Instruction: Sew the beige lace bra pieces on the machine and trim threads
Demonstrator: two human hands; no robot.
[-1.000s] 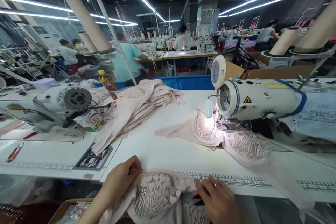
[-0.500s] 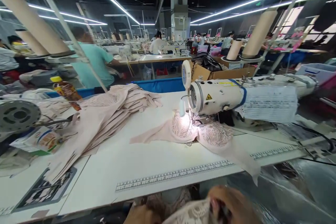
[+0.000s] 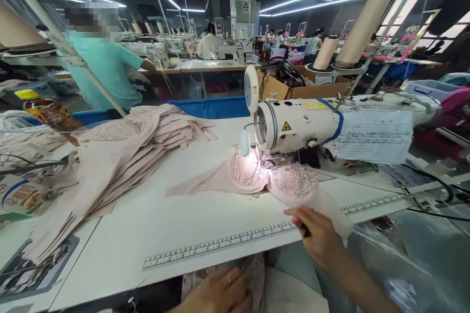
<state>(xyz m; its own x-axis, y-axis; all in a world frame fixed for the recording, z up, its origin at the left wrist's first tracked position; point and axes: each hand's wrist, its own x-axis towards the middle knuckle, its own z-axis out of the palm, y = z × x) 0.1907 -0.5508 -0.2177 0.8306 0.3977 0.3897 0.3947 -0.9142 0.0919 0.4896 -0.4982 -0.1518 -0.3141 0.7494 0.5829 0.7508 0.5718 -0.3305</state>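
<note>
Right hand (image 3: 320,238) touches the tail of the lace garment (image 3: 293,186) lying under the sewing machine (image 3: 293,127) on the worktop (image 3: 165,225); cannot tell its grip. Left hand (image 3: 220,296) lies flat, released, on lace cloth (image 3: 256,271) below the edge.

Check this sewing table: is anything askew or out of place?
Only slightly: the pile of pale pink fabric pieces lies slumped sideways, and the pink lace garment at the white sewing machine trails off the white table.

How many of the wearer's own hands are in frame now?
2. The left hand lies at the bottom edge on lace fabric; the right hand is over the table edge, at the pink lace garment under the sewing machine.
</note>
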